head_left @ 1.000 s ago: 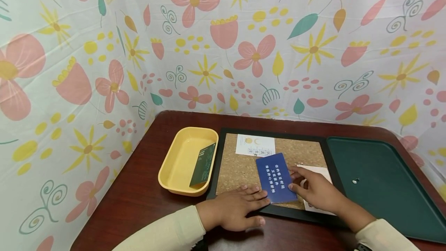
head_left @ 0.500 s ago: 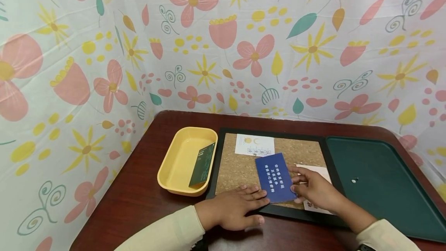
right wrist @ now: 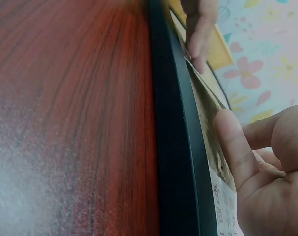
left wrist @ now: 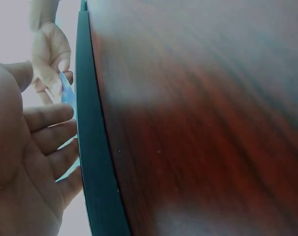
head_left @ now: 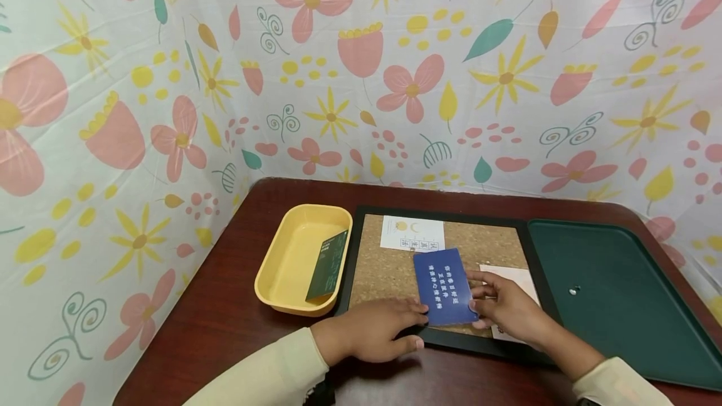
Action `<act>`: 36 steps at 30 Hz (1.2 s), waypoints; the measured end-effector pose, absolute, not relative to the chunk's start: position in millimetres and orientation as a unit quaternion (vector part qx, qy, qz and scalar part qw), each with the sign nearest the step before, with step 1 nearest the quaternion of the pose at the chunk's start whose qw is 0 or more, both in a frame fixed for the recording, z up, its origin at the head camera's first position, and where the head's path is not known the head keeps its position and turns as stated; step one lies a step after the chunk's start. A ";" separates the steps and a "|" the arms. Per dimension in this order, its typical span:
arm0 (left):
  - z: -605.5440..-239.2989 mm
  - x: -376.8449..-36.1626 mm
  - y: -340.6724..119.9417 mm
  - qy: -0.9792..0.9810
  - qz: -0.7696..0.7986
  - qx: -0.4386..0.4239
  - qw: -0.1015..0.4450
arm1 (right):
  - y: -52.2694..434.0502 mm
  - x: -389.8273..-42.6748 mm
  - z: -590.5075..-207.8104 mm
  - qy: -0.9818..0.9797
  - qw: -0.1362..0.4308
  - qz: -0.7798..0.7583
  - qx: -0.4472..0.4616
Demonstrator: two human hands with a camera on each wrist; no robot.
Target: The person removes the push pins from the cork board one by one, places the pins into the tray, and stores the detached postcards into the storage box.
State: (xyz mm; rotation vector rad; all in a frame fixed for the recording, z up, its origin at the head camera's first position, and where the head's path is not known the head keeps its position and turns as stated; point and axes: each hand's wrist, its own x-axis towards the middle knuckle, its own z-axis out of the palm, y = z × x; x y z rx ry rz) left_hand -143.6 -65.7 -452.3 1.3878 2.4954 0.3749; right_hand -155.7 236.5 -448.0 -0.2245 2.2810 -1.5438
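Hands met over a blue card (head_left: 443, 287) lying on a black-framed cork board (head_left: 383, 271). Right hand (head_left: 504, 309) pinched the card's right edge with curled fingers. Left hand (head_left: 375, 331) lay flat, fingers straight, tips touching the card's lower left corner.
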 end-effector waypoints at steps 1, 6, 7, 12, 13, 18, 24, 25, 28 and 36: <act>-452.3 -144.5 -65.6 0.859 0.132 0.478 0.127 | 236.0 -155.1 -447.8 0.812 0.188 -0.548 -0.074; -449.4 -145.9 -67.6 0.859 0.150 0.479 0.102 | 234.0 -153.3 -449.0 0.795 0.187 -0.574 -0.061; -447.9 -146.0 -68.2 0.858 0.156 0.480 0.093 | 233.9 -153.1 -449.1 0.794 0.185 -0.576 -0.060; -435.8 -147.3 -73.5 0.857 0.177 0.482 0.040 | 234.5 -151.8 -448.8 0.806 0.172 -0.564 -0.046; -433.1 -147.6 -75.2 0.859 0.178 0.479 0.029 | 234.6 -151.6 -448.6 0.810 0.169 -0.560 -0.044; -419.7 -149.4 -86.5 0.872 0.180 0.455 -0.011 | 234.8 -149.7 -447.9 0.805 0.167 -0.568 -0.042; -406.6 -153.1 -102.2 0.881 0.194 0.430 -0.025 | 237.1 -147.8 -448.9 0.796 0.169 -0.579 -0.043; -404.5 -153.4 -104.6 0.883 0.200 0.425 -0.023 | 237.7 -147.6 -449.1 0.795 0.169 -0.581 -0.043; -399.8 -154.6 -111.5 0.889 0.212 0.406 -0.021 | 239.1 -147.0 -449.8 0.792 0.171 -0.585 -0.044; -398.3 -157.5 -131.3 0.908 0.211 0.361 -0.027 | 241.2 -145.2 -450.6 0.788 0.167 -0.590 -0.046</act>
